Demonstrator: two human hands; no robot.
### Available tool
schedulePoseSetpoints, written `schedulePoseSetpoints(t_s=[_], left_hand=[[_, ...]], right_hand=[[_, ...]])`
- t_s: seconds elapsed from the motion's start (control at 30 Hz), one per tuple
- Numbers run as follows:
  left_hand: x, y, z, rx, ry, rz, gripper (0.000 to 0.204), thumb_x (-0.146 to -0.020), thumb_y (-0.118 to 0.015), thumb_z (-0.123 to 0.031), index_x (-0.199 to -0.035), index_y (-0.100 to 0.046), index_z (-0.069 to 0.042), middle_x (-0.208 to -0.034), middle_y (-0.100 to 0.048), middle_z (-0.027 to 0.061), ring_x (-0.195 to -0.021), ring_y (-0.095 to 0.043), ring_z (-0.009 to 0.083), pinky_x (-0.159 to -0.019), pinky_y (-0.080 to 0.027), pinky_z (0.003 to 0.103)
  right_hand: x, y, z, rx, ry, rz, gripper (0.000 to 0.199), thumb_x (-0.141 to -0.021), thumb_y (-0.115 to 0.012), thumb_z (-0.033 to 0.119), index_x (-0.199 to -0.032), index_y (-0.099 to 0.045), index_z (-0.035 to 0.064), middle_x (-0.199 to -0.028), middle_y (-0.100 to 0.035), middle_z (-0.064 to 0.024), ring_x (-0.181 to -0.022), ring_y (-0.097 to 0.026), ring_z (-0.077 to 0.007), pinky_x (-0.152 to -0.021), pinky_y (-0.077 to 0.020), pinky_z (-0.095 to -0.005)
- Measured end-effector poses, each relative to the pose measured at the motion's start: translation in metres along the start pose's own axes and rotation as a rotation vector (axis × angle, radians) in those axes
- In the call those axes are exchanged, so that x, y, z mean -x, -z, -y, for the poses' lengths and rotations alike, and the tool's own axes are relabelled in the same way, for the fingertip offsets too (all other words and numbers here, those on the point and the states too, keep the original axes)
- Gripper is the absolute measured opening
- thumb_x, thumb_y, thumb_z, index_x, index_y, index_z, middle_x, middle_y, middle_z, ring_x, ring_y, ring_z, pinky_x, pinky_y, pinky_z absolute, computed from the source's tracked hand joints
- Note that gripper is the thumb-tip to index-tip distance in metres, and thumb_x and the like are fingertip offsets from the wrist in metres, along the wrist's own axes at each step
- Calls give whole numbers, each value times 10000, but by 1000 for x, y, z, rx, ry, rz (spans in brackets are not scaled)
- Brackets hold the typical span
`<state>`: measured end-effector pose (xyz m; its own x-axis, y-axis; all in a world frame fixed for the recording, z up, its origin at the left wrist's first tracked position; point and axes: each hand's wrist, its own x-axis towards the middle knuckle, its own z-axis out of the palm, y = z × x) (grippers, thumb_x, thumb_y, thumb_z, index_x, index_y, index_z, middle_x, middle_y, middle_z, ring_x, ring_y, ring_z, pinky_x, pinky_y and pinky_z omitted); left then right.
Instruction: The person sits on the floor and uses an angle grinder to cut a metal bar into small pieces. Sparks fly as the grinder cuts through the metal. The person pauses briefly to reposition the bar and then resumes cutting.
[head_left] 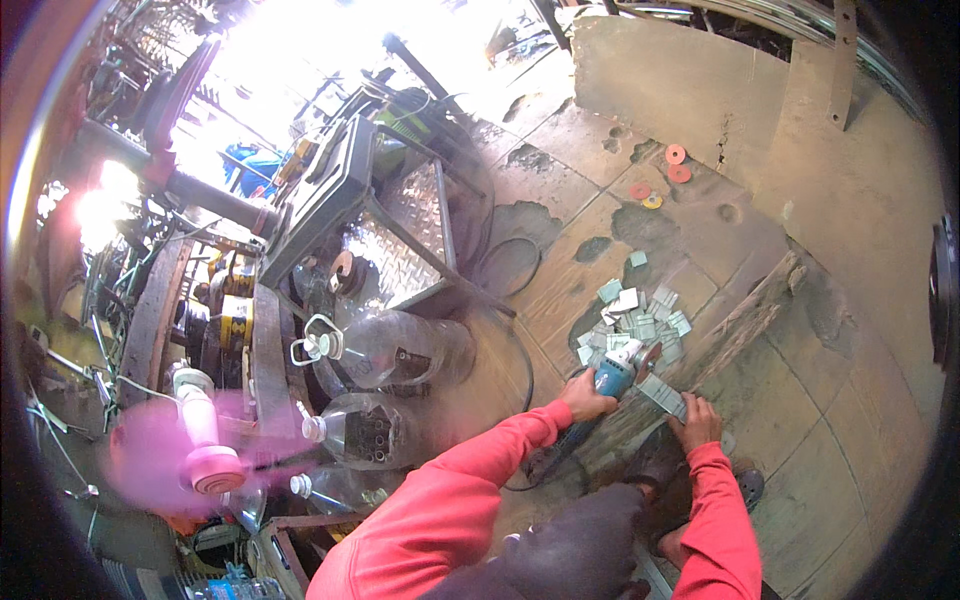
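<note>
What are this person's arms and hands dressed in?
The left sleeve and right sleeve are long, creased and pinkish red, reaching about to the wrists, with no markings visible. The left hand and right hand are bare; no gloves show.

From where I stand, not one word or number can be read. The yellow band [237, 322] on the left carries dark marks (too blurred for me to tell whether they are letters). The upper large clear bottle [385, 348] has a dark patch on its side, and the lower large clear bottle [345, 425] shows a cluster of dark spots; neither gives me any legible text. The yellow-rimmed disc [653, 201] is too small to read.
</note>
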<state>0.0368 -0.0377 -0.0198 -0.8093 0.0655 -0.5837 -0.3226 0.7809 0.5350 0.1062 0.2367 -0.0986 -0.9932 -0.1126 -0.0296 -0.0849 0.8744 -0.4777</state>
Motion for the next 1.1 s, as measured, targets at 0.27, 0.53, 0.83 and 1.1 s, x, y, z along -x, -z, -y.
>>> schedulePoseSetpoints(t_s=[0.27,0.53,0.83,1.1], left_hand=[[-2,9,17,203,2,22,698,-606,-812,-314,-1169,-577,26,-1055,-673,177,-983,-658,273,-852,-533,393],[-6,10,15,374,-79,6,452,-646,-778,-157,-1037,-621,8,-877,-678,77,-765,-632,173,-727,-523,328],[-5,6,15,144,-159,-1,519,-615,-775,-235,-1043,-630,21,-923,-698,138,-841,-663,229,-798,-518,352],[-18,-3,20,122,-135,33,584,-608,-775,-265,-1083,-615,35,-982,-689,184,-909,-662,292,-840,-509,378]], right_hand=[[-14,28,9,-47,-458,208,579,-791,-708,566,-1006,-632,34,-1061,-642,-197,-1018,-611,-403,-854,-477,-523],[-38,41,3,-184,-581,442,667,-723,-687,699,-970,-728,81,-1035,-697,-218,-992,-663,-406,-846,-513,-504],[-42,30,23,-173,-587,358,636,-760,-641,717,-978,-733,127,-974,-716,-183,-944,-683,-380,-827,-518,-502],[-39,37,24,-94,-506,361,724,-764,-562,781,-961,-729,104,-929,-717,-181,-896,-690,-372,-794,-530,-487]])
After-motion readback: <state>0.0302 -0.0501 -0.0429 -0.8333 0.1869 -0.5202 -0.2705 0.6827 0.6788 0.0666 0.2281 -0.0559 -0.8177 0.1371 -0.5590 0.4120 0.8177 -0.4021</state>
